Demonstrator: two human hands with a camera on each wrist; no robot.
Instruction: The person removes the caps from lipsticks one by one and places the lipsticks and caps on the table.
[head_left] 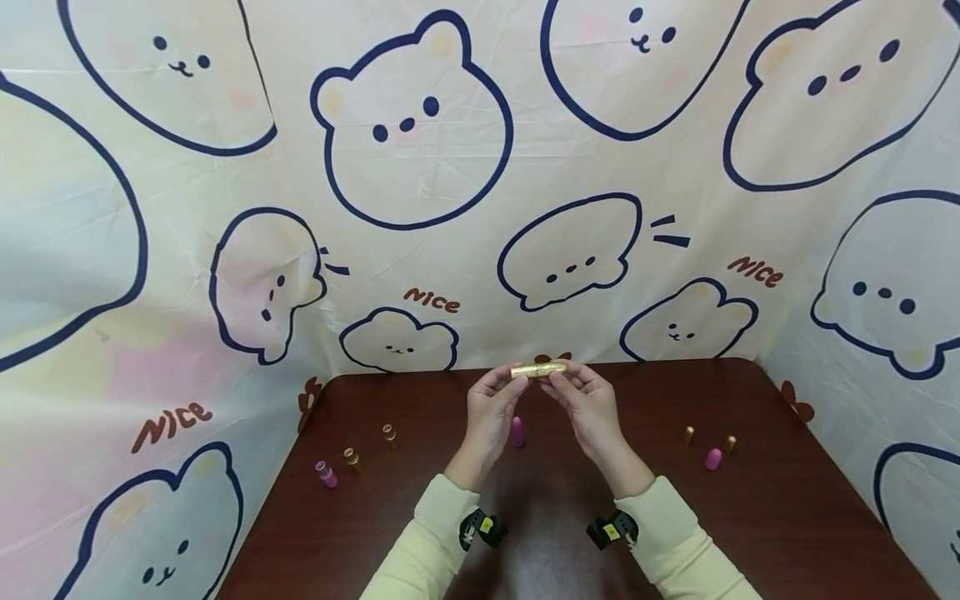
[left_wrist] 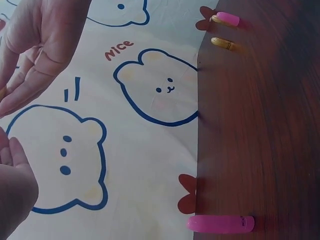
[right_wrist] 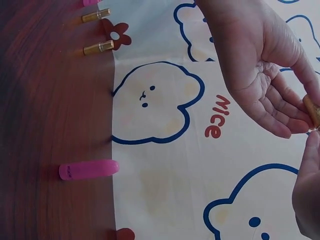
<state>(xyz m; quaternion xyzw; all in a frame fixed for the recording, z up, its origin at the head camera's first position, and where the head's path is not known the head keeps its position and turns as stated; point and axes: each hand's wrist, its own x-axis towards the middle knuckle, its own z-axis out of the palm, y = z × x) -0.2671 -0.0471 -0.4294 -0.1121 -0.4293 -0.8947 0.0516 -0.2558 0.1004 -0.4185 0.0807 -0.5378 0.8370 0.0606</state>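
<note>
A slim gold lipstick tube [head_left: 538, 369] is held level above the far edge of the table. The left hand [head_left: 489, 412] pinches its left end between thumb and fingers, while the right hand [head_left: 596, 414] pinches the right end. In the right wrist view, part of the gold tube [right_wrist: 312, 111] shows at the right border, between both hands. Below and between the hands, a pink lipstick tube [head_left: 517, 432] stands on the table; the left wrist view shows this pink tube [left_wrist: 221, 224] near the bottom.
On the table's [head_left: 540, 508] left stand two open-topped gold tube bases [head_left: 352, 460] and a pink one [head_left: 326, 474]. To the right are two small gold caps [head_left: 731, 444] and a pink cap [head_left: 713, 458]. A cartoon-printed cloth [head_left: 420, 267] hangs behind and at the sides.
</note>
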